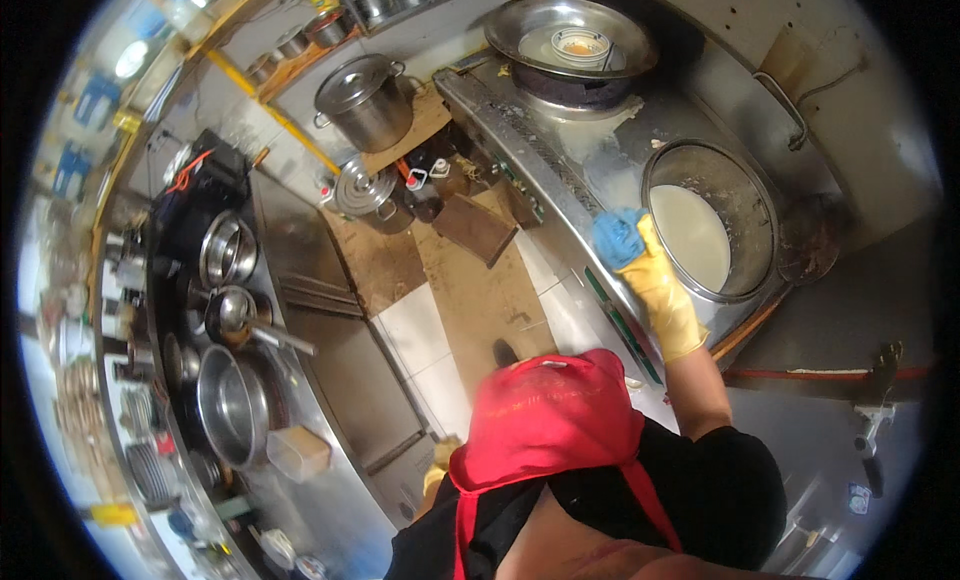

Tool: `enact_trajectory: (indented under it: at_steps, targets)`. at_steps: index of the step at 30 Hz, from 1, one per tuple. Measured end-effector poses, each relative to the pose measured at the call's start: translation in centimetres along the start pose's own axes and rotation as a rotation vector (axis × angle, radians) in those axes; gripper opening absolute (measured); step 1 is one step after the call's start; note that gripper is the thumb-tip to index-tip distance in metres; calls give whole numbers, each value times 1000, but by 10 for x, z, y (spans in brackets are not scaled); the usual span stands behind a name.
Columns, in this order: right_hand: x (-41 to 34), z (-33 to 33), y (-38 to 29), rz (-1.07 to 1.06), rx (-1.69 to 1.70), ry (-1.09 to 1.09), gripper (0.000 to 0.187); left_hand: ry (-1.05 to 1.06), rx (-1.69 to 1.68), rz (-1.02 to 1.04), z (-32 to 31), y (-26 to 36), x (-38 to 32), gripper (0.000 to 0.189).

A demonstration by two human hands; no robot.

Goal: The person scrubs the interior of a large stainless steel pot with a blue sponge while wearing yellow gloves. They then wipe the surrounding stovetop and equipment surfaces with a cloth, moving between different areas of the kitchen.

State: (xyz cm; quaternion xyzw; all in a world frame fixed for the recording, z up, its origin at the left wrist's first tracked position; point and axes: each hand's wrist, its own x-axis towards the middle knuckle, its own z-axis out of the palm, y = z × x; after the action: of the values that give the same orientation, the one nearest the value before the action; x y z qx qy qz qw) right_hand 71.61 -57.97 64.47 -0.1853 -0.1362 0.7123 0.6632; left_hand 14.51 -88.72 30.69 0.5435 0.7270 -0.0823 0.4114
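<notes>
My right hand [649,269], in a yellow rubber glove, is closed on a blue cleaning cloth [619,237] at the front edge of the steel stove counter [555,156]. Just right of it stands a large metal pot [759,205] holding a milky liquid [694,235]. Farther back on the counter, a wide steel basin [641,44] holds a small white container [581,47]. My left hand [441,460], also in a yellow glove, hangs low beside the red apron [551,415]; its fingers are mostly hidden.
On the left, a steel counter [337,505] bears an empty metal basin [232,407], a ladle [236,308] and a plastic tub [298,452]. Lidded stockpots [375,115] stand at the back, near jugs [424,197] and a brown board [474,227]. Cardboard [480,302] covers part of the tiled floor.
</notes>
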Motion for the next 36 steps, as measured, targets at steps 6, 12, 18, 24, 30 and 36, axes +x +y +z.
enact_trajectory:
  at_steps: [6,12,18,24,30,36]
  targets:
    - [101,35,-76,-229,-389,287,52,322,-635,148,-226,118,136,41]
    - [249,53,-150,-324,-583,312,32,265,-609,198,-295,188,192,41]
    - [403,26,-204,-326,-847,402,32,41,-26,107,-265,150,189,38]
    - [494,-21,-200,341,-1828,148,57,-82,-67,-26,-281,175,184,34]
    - [516,-19,-171,504,-2009,8,62,-85,-192,79,-348,204,282,31]
    - [533,-10,-152,581,-2207,188,60,-185,-1198,-45,-417,285,420,30]
